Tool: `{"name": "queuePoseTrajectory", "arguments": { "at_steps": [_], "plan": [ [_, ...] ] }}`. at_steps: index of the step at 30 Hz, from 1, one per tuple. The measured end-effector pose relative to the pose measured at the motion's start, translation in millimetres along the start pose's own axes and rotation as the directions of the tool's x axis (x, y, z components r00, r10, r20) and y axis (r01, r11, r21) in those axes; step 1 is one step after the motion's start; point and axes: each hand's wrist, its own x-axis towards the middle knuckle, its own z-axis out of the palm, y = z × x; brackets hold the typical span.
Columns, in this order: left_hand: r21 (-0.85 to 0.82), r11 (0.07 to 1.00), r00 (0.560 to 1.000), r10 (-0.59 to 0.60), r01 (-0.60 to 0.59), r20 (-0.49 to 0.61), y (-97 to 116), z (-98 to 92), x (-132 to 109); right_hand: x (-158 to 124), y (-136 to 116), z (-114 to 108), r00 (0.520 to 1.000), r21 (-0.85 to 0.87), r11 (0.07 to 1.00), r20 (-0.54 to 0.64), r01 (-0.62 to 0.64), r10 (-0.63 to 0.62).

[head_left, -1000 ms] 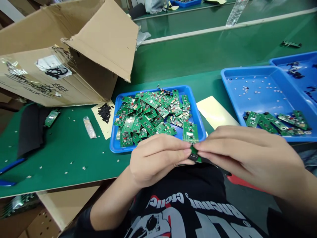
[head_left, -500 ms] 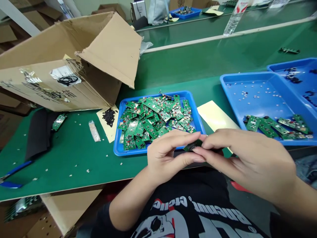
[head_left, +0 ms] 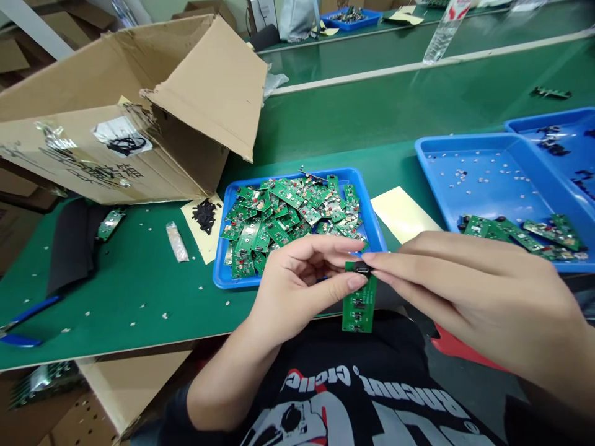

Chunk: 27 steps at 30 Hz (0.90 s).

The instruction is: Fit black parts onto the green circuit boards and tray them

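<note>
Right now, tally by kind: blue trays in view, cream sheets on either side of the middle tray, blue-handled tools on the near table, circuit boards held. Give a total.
Blue trays: 4 (middle tray, right tray, far-right tray, background tray)
Cream sheets: 2 (left sheet, right sheet)
Blue-handled tool: 1
Held circuit board: 1, between left hand and right hand
Total: 8

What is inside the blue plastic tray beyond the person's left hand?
Green rectangular circuit boards are heaped in the blue plastic tray. The lower boards and most of its floor are covered; the left hand hides part of its near side.
</note>
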Motion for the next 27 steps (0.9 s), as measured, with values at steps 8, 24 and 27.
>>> {"name": "queuePoseTrajectory", "arguments": {
  "at_steps": [8, 24, 27],
  "plan": [
    [-0.043, 0.955, 0.9, -0.261, 0.294, 0.35, 15, -15.1, 10, 0, 7, -5, 0.989, 0.202, 0.977, 0.115, 0.072, -0.096],
    [-0.061, 0.928, 0.748, -0.257, 0.368, 0.612, 8, -24.7, 30, 13, 26, 6, 0.968, 0.482, 0.861, 0.091, 0.163, -0.234],
    [0.221, 0.975, 0.929, -0.09, 0.009, 0.36, 18, -23.1, 21, 9, 25, 10, 0.993, 0.371, 0.925, 0.056, 0.076, -0.104]
  ]
}}
